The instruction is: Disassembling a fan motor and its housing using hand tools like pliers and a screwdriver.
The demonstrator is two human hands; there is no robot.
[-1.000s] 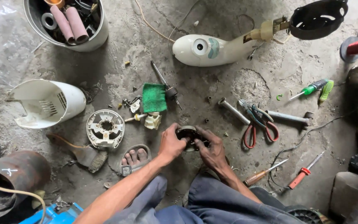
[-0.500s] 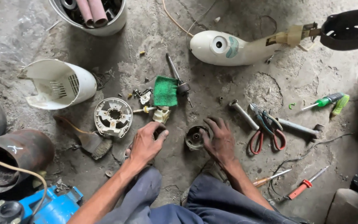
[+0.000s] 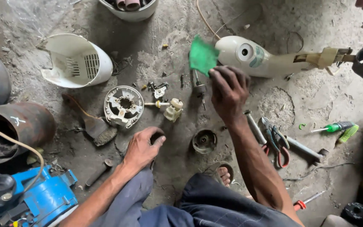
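My right hand [image 3: 228, 90] is raised over the concrete floor and pinches a small green sheet [image 3: 202, 54], lifted off the ground. My left hand [image 3: 141, 148] rests on the floor with its fingers curled around a small dark part [image 3: 157, 137]. Between my hands sits a round dark metal motor part [image 3: 204, 141], untouched. A white round motor housing plate [image 3: 124, 105] and a small cream gear piece [image 3: 173, 110] lie just beyond my left hand, with several loose screws near them.
A white fan body [image 3: 253, 56] lies at the top right, a white ribbed cover [image 3: 78, 61] at the top left. Red-handled pliers [image 3: 276, 143], a green screwdriver [image 3: 335, 127], a brush [image 3: 97, 128], a rusty cylinder [image 3: 17, 124] and a blue machine [image 3: 34, 199] surround me.
My right hand has left the round motor part and picked up the green sheet from the floor. My left hand moved to a small dark part near the housing plate.
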